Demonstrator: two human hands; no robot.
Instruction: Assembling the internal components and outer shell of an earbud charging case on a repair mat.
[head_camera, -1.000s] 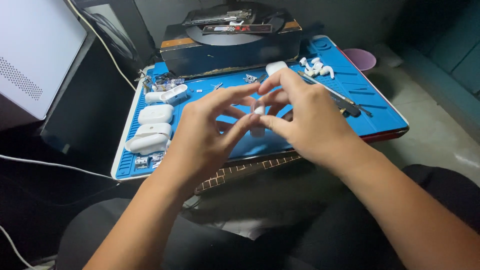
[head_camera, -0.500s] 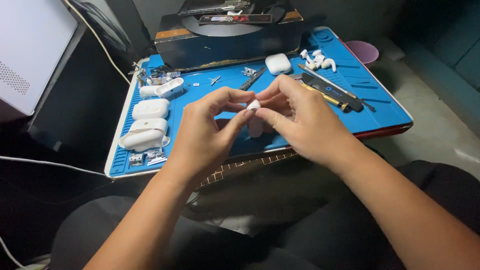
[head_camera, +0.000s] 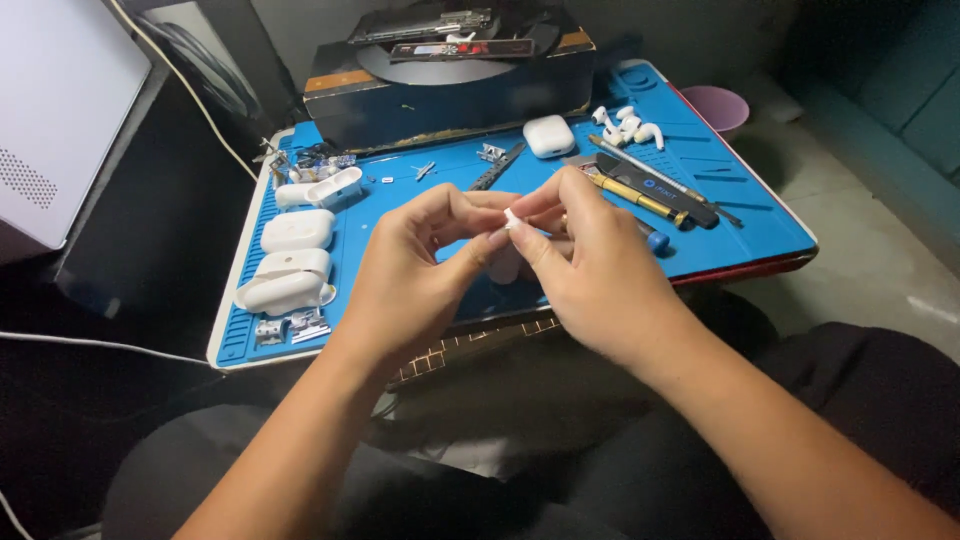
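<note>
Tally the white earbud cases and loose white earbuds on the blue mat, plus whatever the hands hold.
White earbud cases: 4, three at the left and one at the back
Loose earbud cluster: count unclear
Small white piece pinched between left hand and right hand: 1
Total counted: 5

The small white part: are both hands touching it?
Touching. The head view shows left hand and right hand fingertips pinching the small white part.

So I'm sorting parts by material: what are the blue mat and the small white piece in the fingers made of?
Blue mat: looks like matte silicone or rubber, with moulded compartments. Small white piece, pinched by left hand and right hand: probably glossy plastic; too small to be sure.
</note>
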